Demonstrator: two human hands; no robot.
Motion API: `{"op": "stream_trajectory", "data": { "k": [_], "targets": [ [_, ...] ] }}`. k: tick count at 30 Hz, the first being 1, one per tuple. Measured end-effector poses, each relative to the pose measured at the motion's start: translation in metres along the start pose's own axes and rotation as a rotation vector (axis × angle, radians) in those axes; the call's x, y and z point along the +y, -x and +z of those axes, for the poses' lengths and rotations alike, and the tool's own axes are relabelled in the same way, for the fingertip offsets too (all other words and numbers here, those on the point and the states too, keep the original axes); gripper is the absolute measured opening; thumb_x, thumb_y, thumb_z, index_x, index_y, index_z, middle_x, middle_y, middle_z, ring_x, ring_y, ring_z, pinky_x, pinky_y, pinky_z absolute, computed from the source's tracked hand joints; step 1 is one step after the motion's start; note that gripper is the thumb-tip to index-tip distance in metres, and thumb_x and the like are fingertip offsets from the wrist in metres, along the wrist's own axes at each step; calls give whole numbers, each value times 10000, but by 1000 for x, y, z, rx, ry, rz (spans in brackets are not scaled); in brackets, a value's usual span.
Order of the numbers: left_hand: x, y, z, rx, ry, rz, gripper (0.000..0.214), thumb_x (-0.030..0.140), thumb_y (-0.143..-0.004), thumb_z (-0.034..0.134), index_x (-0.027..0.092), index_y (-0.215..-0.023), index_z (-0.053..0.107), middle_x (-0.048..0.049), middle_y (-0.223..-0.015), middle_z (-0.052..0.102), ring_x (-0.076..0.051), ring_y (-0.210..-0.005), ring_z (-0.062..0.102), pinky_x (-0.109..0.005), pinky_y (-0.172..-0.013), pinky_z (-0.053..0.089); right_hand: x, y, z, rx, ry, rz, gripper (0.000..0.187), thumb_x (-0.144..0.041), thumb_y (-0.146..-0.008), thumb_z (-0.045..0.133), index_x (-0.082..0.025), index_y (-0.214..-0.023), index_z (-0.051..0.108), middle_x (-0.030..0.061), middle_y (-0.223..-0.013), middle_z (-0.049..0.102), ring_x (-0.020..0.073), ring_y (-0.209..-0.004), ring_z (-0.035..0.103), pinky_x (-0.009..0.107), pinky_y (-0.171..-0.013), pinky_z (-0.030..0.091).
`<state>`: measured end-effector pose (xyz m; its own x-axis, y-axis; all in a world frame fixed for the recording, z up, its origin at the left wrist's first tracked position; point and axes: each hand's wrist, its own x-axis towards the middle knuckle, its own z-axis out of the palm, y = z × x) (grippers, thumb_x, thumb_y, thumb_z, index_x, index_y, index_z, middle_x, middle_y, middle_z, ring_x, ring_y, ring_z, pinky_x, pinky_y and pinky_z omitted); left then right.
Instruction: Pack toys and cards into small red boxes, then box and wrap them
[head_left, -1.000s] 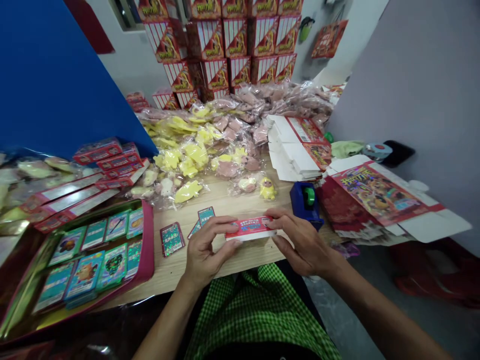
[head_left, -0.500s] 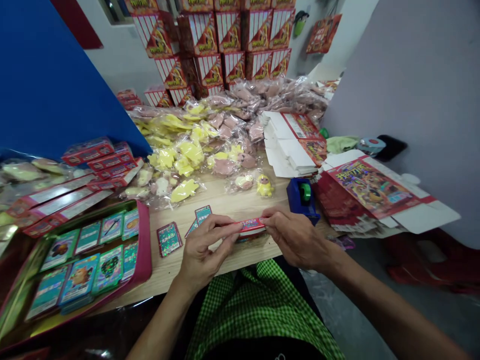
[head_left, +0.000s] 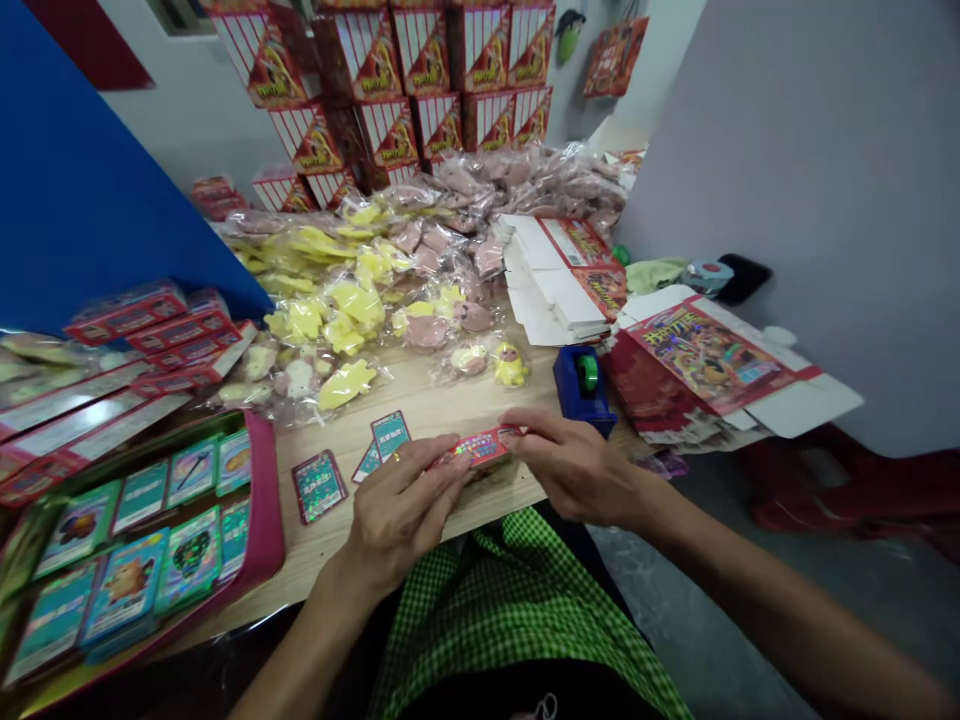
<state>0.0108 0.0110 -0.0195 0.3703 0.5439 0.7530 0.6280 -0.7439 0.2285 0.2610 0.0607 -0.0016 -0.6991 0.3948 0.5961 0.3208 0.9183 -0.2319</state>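
Two hands work over a wooden table point(head_left: 420, 395). The left hand point(head_left: 401, 520) and the right hand point(head_left: 574, 465) both pinch a small red packet point(head_left: 476, 448) with their fingers. Neither hand is wide open. They are curled in close, and the packet is held between them, just above the table and tilted a little. I cannot tell if it is a thin box or a card.

Three small shiny cards lie just past the left hand: one by itself point(head_left: 319, 486), and two more close together point(head_left: 390, 435) point(head_left: 367, 463). A tray with a pink rim point(head_left: 264, 500) sits to the left, full of rows of cards. A blue tape holder point(head_left: 581, 385) stands near the right hand.

Lots of red boxes point(head_left: 390, 80) stand in a tall stack at the back, so many are made. Plenty is left too. A big heap of bagged yellow and pink toys point(head_left: 360, 310) covers the far table, a pile of white and red box sheets point(head_left: 551, 280) lies flat, and one big open box sheet point(head_left: 705, 355) lies flat on the right.
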Motion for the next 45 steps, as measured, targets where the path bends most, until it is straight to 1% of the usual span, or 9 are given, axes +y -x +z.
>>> {"op": "stream_trajectory", "data": {
  "k": [3, 7, 10, 15, 29, 33, 37, 41, 45],
  "targets": [
    [5, -2, 7, 52, -36, -21, 224, 39, -899, 690, 133, -1102, 688, -125, -1107, 741, -183, -976, 732, -305, -825, 631, 11, 14, -13, 165, 33, 408, 243, -78, -933, 460, -181, -1102, 600, 154, -1231, 625, 248, -1185, 607, 402, -980, 537],
    [8, -3, 19, 115, -31, -18, 270, -6, -849, 727, 109, -1092, 699, -135, -1106, 730, -197, -978, 729, -316, -859, 616, 31, 43, -21, 249, 67, 1240, 104, -125, -837, 551, -179, -869, 635, 143, -1052, 681, 278, -1044, 651, 412, -981, 497],
    [9, -6, 26, 99, -24, -4, 267, -4, -847, 728, 104, -1090, 708, -140, -1114, 723, -204, -974, 729, -320, -873, 609, 42, 57, -14, 200, -99, 1473, 85, -163, -840, 574, -180, -812, 653, 85, -800, 707, 244, -827, 710, 330, -789, 548],
    [6, -12, 25, 35, -51, -4, 263, 58, -910, 671, 142, -1157, 703, -119, -1093, 709, -200, -949, 716, -316, -818, 617, 48, 56, -7, 306, -361, 1502, 146, -288, -911, 533, -184, -896, 633, 41, -793, 723, 189, -609, 717, 253, -514, 528],
    [7, -17, 27, 47, -31, -16, 216, 59, -900, 684, 132, -1103, 688, -145, -1118, 737, -217, -988, 726, -340, -872, 616, 15, 90, 19, 565, -231, 1344, 314, -466, -788, 655, -223, -642, 523, 67, -829, 674, 237, -834, 649, 361, -737, 560],
    [11, -18, 25, 43, -21, -51, 159, 76, -911, 672, 132, -1058, 696, -144, -1103, 741, -210, -966, 731, -329, -819, 629, -17, 72, 0, 454, -199, 1169, 197, -386, -866, 633, -213, -772, 631, 39, -789, 675, 189, -724, 619, 303, -661, 488],
    [15, -22, 24, 38, -11, -47, 153, 87, -927, 651, 155, -1058, 689, -112, -1086, 760, -195, -953, 744, -322, -811, 638, -43, 32, -1, 311, -649, 958, 212, -336, -944, 578, -203, -1028, 720, -20, -622, 626, 129, -526, 547, 259, -531, 441],
    [17, -22, 25, 83, -3, -62, 195, 94, -924, 655, 166, -1104, 626, -85, -1001, 769, -186, -926, 755, -295, -787, 636, -47, -8, 16, 246, -1000, 918, 656, -330, -913, 605, -178, -1536, 464, -50, -600, 642, 112, -466, 516, 243, -480, 438],
    [18, -19, 27, 97, -38, -111, 249, 136, -931, 667, 177, -1156, 567, -74, -964, 759, -169, -831, 742, -265, -709, 617, -43, -25, 28, 264, -1023, 1002, 833, -328, -864, 629, -110, -1606, 320, -65, -555, 633, 117, -437, 528, 241, -452, 439]
  ]
}}
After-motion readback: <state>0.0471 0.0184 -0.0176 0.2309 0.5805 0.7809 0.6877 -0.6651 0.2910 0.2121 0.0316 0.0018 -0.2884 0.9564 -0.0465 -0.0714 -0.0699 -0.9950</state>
